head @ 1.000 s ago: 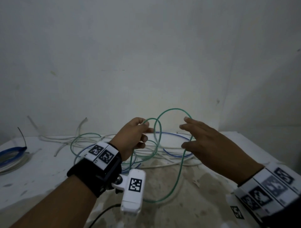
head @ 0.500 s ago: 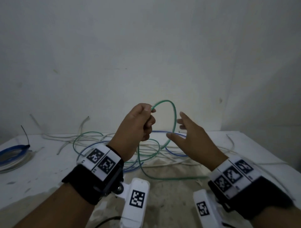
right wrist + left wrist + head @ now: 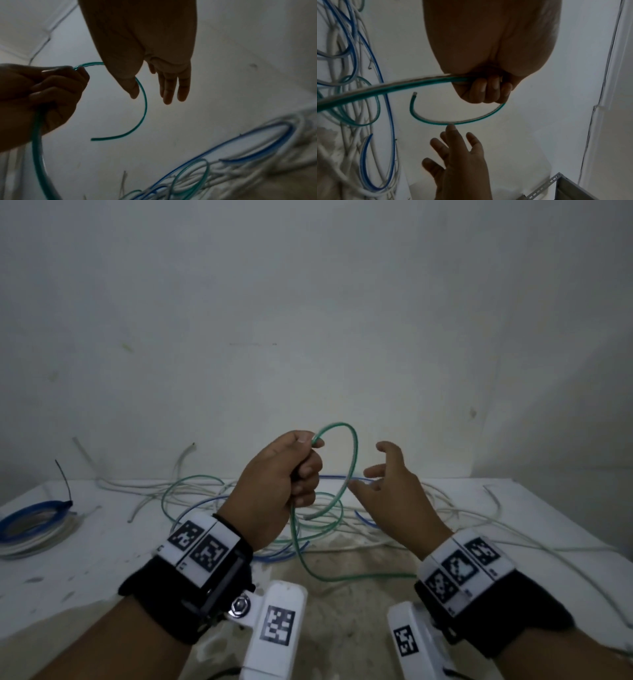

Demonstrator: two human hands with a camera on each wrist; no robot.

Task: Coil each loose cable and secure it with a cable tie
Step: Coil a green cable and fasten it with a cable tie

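Observation:
A green cable [image 3: 354,446] runs up from the table into my left hand [image 3: 301,470], which grips it in a fist above the cable pile. Its free end arcs out of the fist in a half loop [image 3: 453,122] and hangs in the air. My right hand [image 3: 380,474] is just right of that arc, fingers spread and relaxed, holding nothing. In the left wrist view a right fingertip [image 3: 451,127] is almost at the arc. In the right wrist view the arc [image 3: 145,108] passes by the thumb [image 3: 133,93], and the left hand [image 3: 56,86] holds the strand.
Loose blue, white and green cables [image 3: 212,501] lie tangled across the back of the white table [image 3: 85,570]. A coiled blue and white bundle [image 3: 30,525] with a black tie [image 3: 65,484] sits at the far left. A wall stands close behind.
Both hands have risen and drawn closer together. The left hand has closed into a fist round the green cable. The right hand has come off the loop, which is smaller now.

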